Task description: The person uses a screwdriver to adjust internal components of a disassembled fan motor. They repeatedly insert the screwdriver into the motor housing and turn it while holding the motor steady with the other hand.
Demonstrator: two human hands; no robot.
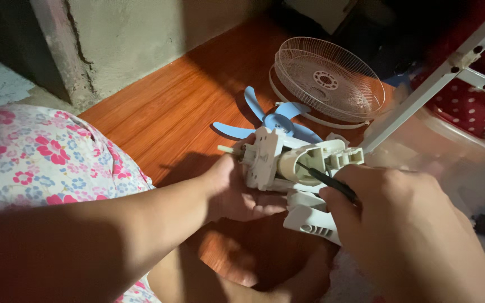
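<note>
Right now my left hand (237,191) wraps the white fan motor housing (287,168) from below, my right hand (399,219) pinching a dark screwdriver (332,182) into it; rigid light plastic, probably brittle, best held by its body, blue blade (276,120) and grille (329,78) lying beyond.

I find no packages, labels, signs or screens anywhere in my head view. Nothing on the wooden floor, against the wall or at the frame edges presents a printed face, a wrapper or a display that I can make out. The dim upper right corner is too dark for me to judge further.
</note>
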